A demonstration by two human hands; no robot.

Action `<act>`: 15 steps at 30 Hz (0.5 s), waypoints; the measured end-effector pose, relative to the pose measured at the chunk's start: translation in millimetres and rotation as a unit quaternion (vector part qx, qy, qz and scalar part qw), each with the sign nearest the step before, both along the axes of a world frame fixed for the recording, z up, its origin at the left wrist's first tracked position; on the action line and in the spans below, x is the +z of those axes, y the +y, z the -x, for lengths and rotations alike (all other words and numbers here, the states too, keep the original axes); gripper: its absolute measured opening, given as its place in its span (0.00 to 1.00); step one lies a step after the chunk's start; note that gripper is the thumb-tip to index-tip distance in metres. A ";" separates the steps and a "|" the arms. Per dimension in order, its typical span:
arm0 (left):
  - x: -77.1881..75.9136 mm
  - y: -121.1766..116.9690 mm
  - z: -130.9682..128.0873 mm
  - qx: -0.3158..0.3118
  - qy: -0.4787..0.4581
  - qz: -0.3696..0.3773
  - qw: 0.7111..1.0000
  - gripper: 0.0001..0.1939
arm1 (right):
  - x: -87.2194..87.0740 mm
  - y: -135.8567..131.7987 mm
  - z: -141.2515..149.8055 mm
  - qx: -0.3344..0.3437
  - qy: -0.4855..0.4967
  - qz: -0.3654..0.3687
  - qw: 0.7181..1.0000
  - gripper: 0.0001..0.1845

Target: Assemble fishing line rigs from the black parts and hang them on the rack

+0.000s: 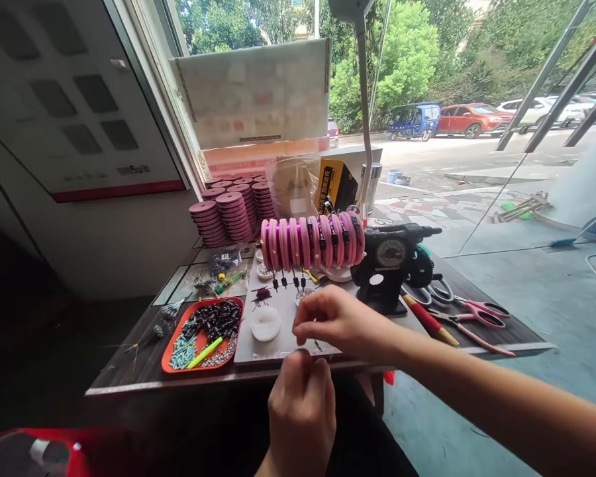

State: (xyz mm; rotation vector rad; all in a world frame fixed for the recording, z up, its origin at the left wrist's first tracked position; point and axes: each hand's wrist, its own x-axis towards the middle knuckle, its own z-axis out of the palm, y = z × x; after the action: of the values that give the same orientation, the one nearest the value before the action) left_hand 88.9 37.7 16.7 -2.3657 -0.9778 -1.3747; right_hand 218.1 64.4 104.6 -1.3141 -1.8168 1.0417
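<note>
My left hand is closed in front of the table's edge, thumb and fingers pressed together. Just above it, my right hand makes a pinch over the front of the white board. Whatever either hand pinches is too small or hidden to make out. Beyond my hands, a row of pink foam spools sits on the shaft of a black winding machine. Small black pieces hang on lines below the spools. A round white dish lies left of my right hand.
An orange tray on the left holds black pieces, small tubes and a yellow-green stick. Pink spools are stacked at the back left. Pink-handled scissors and a red-handled tool lie right. A lamp post rises behind the machine.
</note>
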 end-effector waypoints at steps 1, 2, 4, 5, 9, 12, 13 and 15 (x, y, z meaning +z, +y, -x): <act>1.5 0.2 0.7 -0.003 0.008 -0.009 1.000 0.08 | -0.1 11.3 2.6 0.025 -0.008 0.019 0.999 0.06; 2.8 -0.1 1.5 -0.013 0.018 -0.017 1.000 0.08 | -1.8 20.0 5.1 0.044 -0.018 0.029 0.998 0.06; 5.4 -1.2 2.8 -0.040 0.038 -0.014 0.998 0.08 | -6.4 27.2 7.8 0.070 -0.041 0.037 0.996 0.06; 7.1 -1.6 3.2 -0.054 0.041 0.018 0.998 0.09 | -8.1 25.3 7.3 0.072 -0.053 0.029 0.996 0.06; 17.5 1.8 3.1 -0.143 -0.124 0.447 0.874 0.08 | -13.2 -12.3 -7.8 0.005 -0.107 -0.070 0.992 0.09; 23.4 8.8 2.8 -0.186 -0.319 0.744 0.557 0.05 | -27.1 -48.1 -20.7 0.012 -0.219 -0.286 0.933 0.11; 24.3 10.6 2.8 -0.187 -0.347 0.781 0.485 0.05 | -34.3 -56.8 -22.4 0.034 -0.269 -0.384 0.882 0.14; 24.7 12.4 2.3 -0.188 -0.358 0.806 0.432 0.07 | -49.2 -67.6 -20.9 0.055 -0.320 -0.490 0.809 0.17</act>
State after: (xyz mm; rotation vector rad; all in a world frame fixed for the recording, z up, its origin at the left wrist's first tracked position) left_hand 86.5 50.1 41.4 -2.8952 -3.5310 -2.0992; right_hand 239.1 -3.1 55.4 -0.9025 -2.3987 -0.4329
